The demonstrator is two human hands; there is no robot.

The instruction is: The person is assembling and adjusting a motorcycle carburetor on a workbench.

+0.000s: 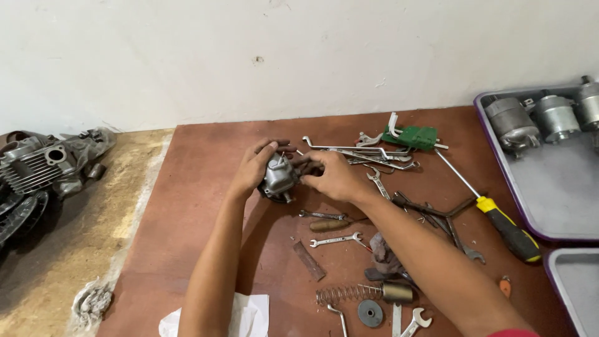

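Head view: small grey cast-metal engine part (pixel 279 176) sits between both grips, left hand (pixel 254 167) cupping it, right hand (pixel 334 176) pinching its right side, above the reddish-brown bench (pixel 206 162).

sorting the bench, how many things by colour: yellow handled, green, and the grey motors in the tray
yellow-handled screwdriver: 1
green hex key set: 1
grey cylindrical motors in the purple-rimmed tray: 3
total: 5
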